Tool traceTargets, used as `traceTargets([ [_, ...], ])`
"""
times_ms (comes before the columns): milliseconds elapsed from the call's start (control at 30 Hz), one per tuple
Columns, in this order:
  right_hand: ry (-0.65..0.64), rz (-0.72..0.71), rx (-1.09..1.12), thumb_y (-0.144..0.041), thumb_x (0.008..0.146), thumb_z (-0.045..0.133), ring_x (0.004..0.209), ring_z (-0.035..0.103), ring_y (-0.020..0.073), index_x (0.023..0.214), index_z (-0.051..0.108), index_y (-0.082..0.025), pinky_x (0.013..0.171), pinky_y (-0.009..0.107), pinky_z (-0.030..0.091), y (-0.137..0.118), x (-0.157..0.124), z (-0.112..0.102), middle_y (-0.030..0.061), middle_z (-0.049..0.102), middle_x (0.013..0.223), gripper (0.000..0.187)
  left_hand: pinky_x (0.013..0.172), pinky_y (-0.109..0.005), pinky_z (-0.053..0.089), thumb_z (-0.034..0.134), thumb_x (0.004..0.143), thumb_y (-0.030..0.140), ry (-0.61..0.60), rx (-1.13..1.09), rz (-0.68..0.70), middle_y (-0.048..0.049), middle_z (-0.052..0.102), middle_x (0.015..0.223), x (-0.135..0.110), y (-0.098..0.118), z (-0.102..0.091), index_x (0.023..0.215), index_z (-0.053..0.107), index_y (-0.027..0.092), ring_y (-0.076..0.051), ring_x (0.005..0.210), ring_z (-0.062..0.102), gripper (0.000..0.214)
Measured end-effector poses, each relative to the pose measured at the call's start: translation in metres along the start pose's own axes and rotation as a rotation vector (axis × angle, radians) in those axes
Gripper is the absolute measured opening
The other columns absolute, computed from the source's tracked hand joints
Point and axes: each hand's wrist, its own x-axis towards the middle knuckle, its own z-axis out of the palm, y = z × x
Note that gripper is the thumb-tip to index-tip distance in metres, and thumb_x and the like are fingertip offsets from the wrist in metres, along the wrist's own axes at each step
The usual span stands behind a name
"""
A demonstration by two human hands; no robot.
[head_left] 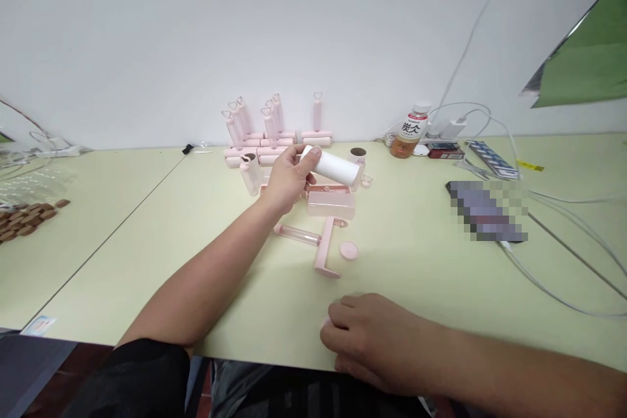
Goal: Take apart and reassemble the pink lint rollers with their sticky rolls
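My left hand [285, 177] reaches out over the table and grips one end of a white paper roll [334, 167], holding it above a pink cover piece [331, 202]. Just nearer lie a pink roller handle frame [324, 253], a clear pink tube [297, 234] and a small round pink cap [349, 250]. My right hand [371, 338] rests near the table's front edge with its fingers curled over a small pink item that is mostly hidden. A row of assembled pink lint rollers [274, 130] stands at the back by the wall.
A tea bottle [409, 131], a charger with white cables [453, 127] and small boxes sit at the back right. A blurred-out flat object [487, 210] lies to the right. Brown pieces [24, 219] are heaped at the far left. A green sheet [588, 62] hangs upper right.
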Motion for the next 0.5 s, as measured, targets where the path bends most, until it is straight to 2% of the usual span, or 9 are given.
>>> traceTargets([
  [133, -0.025, 0.117, 0.004, -0.019, 0.095, 0.046, 0.071, 0.057, 0.0181, 0.095, 0.061, -0.017, 0.059, 0.030, 0.036, 0.015, -0.006, 0.011, 0.0059, 0.065, 0.088, 0.015, 0.037, -0.017, 0.038, 0.065, 0.088, 0.040, -0.018, 0.004, 0.016, 0.0042, 0.053, 0.069, 0.000, 0.002, 0.000, 0.100, 0.059, 0.018, -0.006, 0.046, 0.052, 0.026],
  [300, 0.062, 0.312, 0.028, -0.032, 0.087, 0.062, 0.080, 0.060, 0.0218, 0.091, 0.064, -0.018, 0.064, 0.032, 0.041, 0.021, -0.012, 0.011, 0.0085, 0.063, 0.099, 0.015, 0.038, -0.018, 0.037, 0.065, 0.088, 0.039, -0.037, -0.024, 0.044, 0.0033, 0.053, 0.070, 0.001, 0.006, -0.001, 0.097, 0.060, 0.017, -0.006, 0.047, 0.052, 0.024],
  [400, 0.079, 0.313, 0.030, -0.027, 0.088, 0.059, 0.087, 0.060, 0.0229, 0.095, 0.063, -0.018, 0.069, 0.033, 0.044, 0.017, -0.004, 0.014, 0.0090, 0.063, 0.104, 0.012, 0.039, -0.018, 0.038, 0.066, 0.088, 0.039, -0.037, -0.041, 0.052, 0.0027, 0.055, 0.072, 0.002, 0.008, -0.004, 0.097, 0.061, 0.018, -0.005, 0.047, 0.052, 0.024],
  [500, 0.080, 0.292, 0.002, -0.019, 0.087, 0.053, 0.086, 0.059, 0.0238, 0.094, 0.060, -0.018, 0.067, 0.033, 0.043, 0.013, 0.005, 0.014, 0.0086, 0.064, 0.099, 0.009, 0.041, -0.018, 0.040, 0.068, 0.085, 0.042, -0.045, -0.031, 0.058, 0.0027, 0.054, 0.070, 0.000, 0.010, -0.010, 0.099, 0.061, 0.018, -0.006, 0.049, 0.053, 0.028],
])
